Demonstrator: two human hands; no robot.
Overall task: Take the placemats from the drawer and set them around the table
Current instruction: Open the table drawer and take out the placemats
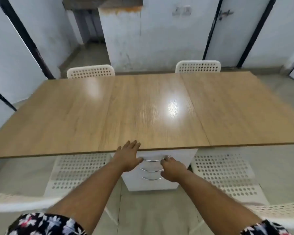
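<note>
White perforated chairs (91, 71), stained walls (126, 39)

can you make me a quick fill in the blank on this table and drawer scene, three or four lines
1. The left hand rests on the near edge of the ____.
2. The right hand reaches for the top handle of the white ____ under the table.
3. The drawer unit shows ____ curved metal handles.
4. On the tabletop lie ____ placemats.

Missing words: table; drawer unit; three; no
</note>
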